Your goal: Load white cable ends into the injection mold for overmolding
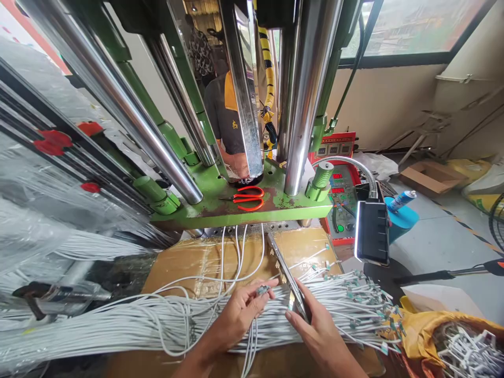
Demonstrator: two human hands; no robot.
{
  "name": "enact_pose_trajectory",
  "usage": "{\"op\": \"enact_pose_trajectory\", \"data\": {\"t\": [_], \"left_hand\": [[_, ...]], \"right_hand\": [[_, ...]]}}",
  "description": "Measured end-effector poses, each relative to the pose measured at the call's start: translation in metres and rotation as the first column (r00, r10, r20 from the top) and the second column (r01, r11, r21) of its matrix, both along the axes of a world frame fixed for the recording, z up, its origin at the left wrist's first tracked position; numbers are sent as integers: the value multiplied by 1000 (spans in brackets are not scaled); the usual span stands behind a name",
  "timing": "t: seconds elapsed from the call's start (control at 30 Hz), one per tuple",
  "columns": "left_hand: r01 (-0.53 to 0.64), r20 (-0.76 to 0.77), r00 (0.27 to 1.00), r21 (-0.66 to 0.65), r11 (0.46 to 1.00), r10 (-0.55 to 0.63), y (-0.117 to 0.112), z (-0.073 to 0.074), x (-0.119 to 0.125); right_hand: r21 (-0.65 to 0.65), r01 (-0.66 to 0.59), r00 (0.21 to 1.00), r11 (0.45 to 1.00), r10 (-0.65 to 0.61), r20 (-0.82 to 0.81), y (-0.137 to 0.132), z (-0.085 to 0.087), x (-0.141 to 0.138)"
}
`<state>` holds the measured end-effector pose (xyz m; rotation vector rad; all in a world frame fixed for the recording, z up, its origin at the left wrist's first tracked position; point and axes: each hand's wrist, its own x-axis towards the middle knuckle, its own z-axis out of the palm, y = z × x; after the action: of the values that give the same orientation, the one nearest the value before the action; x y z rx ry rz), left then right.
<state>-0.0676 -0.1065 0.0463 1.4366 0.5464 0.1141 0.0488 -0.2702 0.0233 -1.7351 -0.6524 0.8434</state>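
Note:
My left hand (239,311) pinches the small connector end (263,290) of a white cable, and a few white cables (252,341) hang down below it. My right hand (321,328) is closed around the lower end of a long, narrow metal mould bar (289,275). Small notches run along the bar's left side, and its far end reaches toward the green machine. A wide bundle of white cables (129,317) lies under both hands. Several single cables (238,247) run from under the green press plate (252,214) toward my left hand.
Orange-handled pliers (249,199) lie on the press plate among steel columns (311,105). At right are a red control box (340,194), a lamp-like panel (372,231) and a yellow sack (419,328) of white scraps. Another person (222,115) sits behind the machine.

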Motion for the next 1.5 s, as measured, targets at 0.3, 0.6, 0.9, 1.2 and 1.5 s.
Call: {"op": "enact_pose_trajectory", "data": {"t": [0.3,0.6,0.9,1.2,1.5], "left_hand": [[-138,-34,990,5,990,139,-13,-10,10],[106,-73,994,435,894,-82,1,5,10],[225,2,962,561,796,-274,8,-11,21],[126,67,977,574,809,-200,5,-19,27],[-90,2,996,3,996,90,9,1,10]], "right_hand": [[-13,10,1000,1000,-10,7,0,-3,1],[45,6,1000,999,-5,-22,-1,-8,2],[35,-2,1000,999,3,-20,-1,-4,2],[51,-36,999,998,35,11,2,2,4],[-47,-33,999,998,32,-35,-11,12,21]]}}
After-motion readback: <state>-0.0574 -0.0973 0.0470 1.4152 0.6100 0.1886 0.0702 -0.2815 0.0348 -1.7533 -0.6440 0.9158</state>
